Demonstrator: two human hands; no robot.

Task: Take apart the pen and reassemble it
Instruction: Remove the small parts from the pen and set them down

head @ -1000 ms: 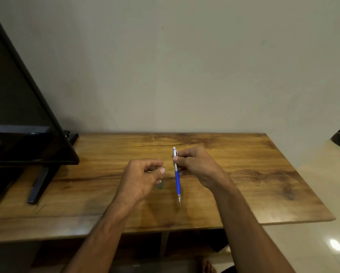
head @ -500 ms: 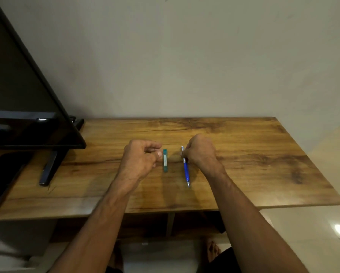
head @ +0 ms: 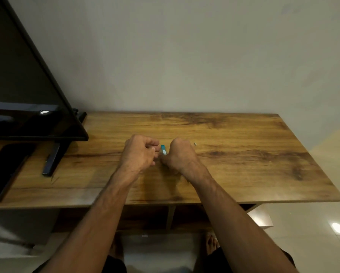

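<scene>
My left hand (head: pixel 140 152) and my right hand (head: pixel 180 154) are curled into fists close together over the middle of the wooden table (head: pixel 244 174). A short teal pen piece (head: pixel 163 150) stands tilted between them, its lower end at my right hand's fingertips. My left thumb is just beside that piece, and I cannot tell whether it touches. The blue pen body is hidden, perhaps under my right hand. A tiny pale part (head: pixel 195 143) lies on the table just right of my right hand.
A black screen (head: pixel 27 85) on a stand (head: pixel 52 160) fills the left side. A dark flat phone-like slab (head: pixel 5 170) lies at the table's left end. Wall runs behind the table. Tiled floor (head: pixel 313 233) lies beyond its right edge.
My right hand moved left to the teal piece, and the blue pen it held is no longer visible. The teal piece now tilts against my right fingers. A tiny pale part appeared on the table.
</scene>
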